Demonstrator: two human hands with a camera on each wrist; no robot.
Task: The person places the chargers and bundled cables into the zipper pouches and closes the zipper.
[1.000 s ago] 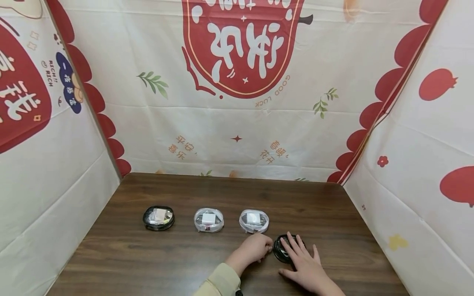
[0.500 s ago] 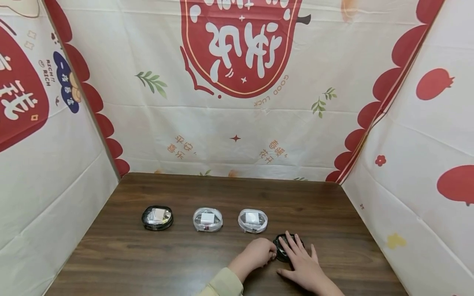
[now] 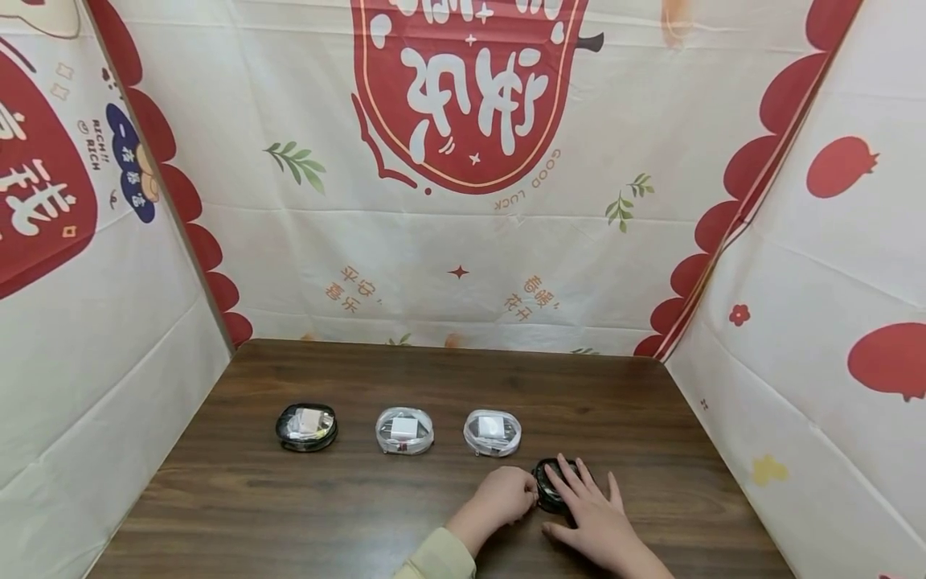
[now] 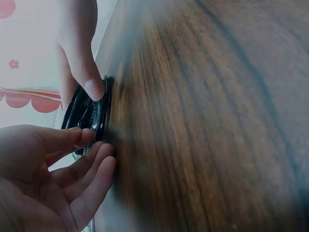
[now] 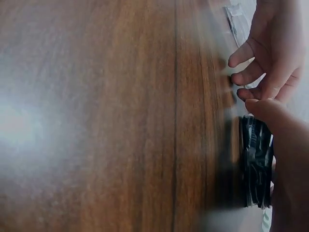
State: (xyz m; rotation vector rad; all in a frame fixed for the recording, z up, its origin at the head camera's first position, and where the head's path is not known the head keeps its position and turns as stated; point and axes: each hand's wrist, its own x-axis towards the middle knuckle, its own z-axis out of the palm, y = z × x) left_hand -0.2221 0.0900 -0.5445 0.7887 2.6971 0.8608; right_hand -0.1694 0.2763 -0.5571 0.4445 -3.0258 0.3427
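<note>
A small oval black zip pouch (image 3: 547,490) with a clear top lies at the right of the dark wooden table (image 3: 325,515). My right hand (image 3: 596,523) rests over it from the right, fingers spread across its top. From the left, my left hand (image 3: 504,492) reaches to the pouch's left end. In the left wrist view, the left thumb and forefinger pinch at the pouch's zipper (image 4: 86,150); any pull tab is hidden by the fingertips. The right thumb (image 4: 93,90) touches the pouch's near side there. In the right wrist view the black side wall (image 5: 257,162) appears under the right hand.
Farther back stand two white-edged clear pouches, one in the middle (image 3: 403,430) and one nearer the hands (image 3: 492,433). Another black-edged pouch (image 3: 306,427) lies at far left. Each holds a pale block-shaped item. Printed cloth (image 3: 463,241) walls the table's back and sides.
My left hand has shifted slightly right and toward me, closer against the black pouch's left end. My right hand stays spread on top of it. The other pouches stay put.
</note>
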